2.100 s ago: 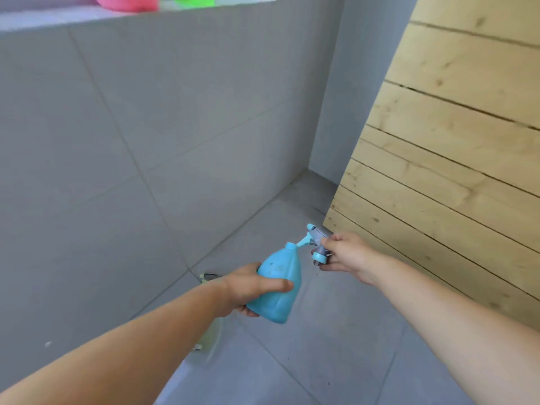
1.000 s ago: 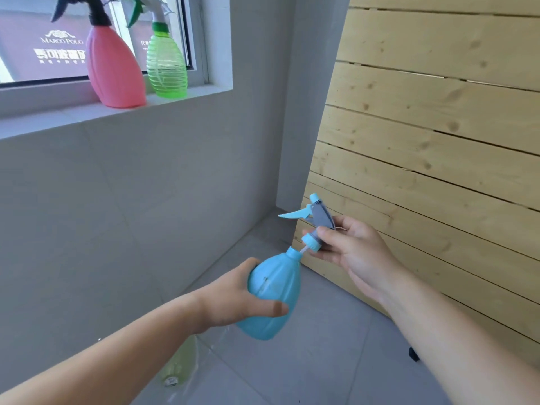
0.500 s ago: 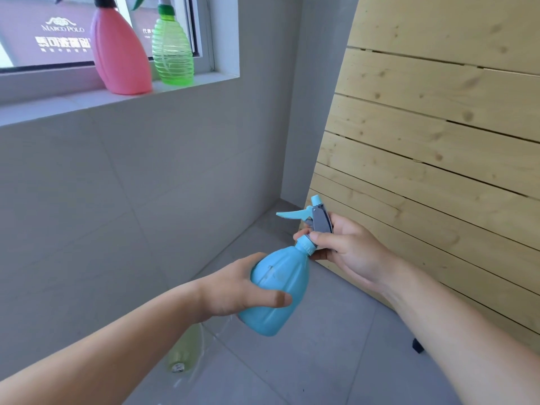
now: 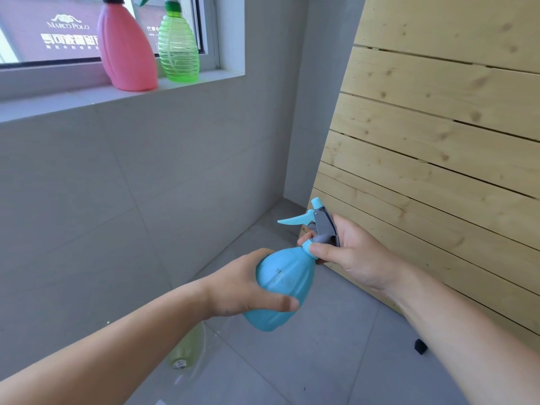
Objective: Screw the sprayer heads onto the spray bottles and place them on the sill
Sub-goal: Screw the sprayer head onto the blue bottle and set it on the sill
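Note:
My left hand (image 4: 242,287) grips the body of a light blue spray bottle (image 4: 282,287), held tilted above the floor. My right hand (image 4: 347,252) is closed on its grey and blue sprayer head (image 4: 317,222), with thumb and fingers at the collar, which sits on the bottle's neck. A pink spray bottle (image 4: 125,51) and a green spray bottle (image 4: 176,48) stand side by side on the window sill (image 4: 73,100) at the upper left, both with sprayer heads on.
A pale yellow-green bottle (image 4: 187,349) lies on the grey tiled floor below my left forearm. A slatted wooden panel (image 4: 438,141) leans at the right, with a small black piece (image 4: 420,346) at its foot. A grey tiled wall rises below the sill.
The view rose from the floor to take in the sill. The sprayer head, held above the neck a second ago, has come down onto the blue bottle. Both hands kept their grip.

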{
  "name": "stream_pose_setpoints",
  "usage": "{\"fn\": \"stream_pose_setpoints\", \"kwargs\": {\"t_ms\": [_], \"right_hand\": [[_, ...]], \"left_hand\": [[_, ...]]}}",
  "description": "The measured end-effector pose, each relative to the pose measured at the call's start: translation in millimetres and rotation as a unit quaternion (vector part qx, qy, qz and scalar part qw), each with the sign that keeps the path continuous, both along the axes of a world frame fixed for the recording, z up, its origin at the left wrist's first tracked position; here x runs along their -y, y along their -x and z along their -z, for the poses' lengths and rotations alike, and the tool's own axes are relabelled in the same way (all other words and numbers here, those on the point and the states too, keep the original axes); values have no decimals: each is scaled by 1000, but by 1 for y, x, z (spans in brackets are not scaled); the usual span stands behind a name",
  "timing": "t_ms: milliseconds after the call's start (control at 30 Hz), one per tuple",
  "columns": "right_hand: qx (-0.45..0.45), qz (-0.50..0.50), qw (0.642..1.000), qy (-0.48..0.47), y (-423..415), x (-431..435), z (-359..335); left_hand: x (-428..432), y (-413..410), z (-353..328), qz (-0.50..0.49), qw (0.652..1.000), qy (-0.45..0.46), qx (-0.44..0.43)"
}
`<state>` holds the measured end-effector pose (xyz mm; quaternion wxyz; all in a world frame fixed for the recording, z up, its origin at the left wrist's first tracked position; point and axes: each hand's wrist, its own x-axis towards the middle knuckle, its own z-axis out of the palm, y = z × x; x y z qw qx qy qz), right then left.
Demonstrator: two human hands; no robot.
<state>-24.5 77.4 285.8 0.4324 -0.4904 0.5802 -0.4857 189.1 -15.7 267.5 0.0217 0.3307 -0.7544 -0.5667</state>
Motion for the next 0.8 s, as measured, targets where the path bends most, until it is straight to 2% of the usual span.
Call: {"fn": "stream_pose_setpoints", "kwargs": {"t_ms": [100,300,500,800], "right_hand": [[12,44,999,10,1,2,4],[79,113,990,7,-3,6,9],[133,109,985,-11,-11,10,12],[176,137,975,-18,-9,10,12]], "left_hand": [[-1,3,-2,1,997,-75,11],[1,2,-1,-69,988,-138,9],[0,0,-1,-48,961,-271,5],[-4,5,2,-49,979,-196,7]]}}
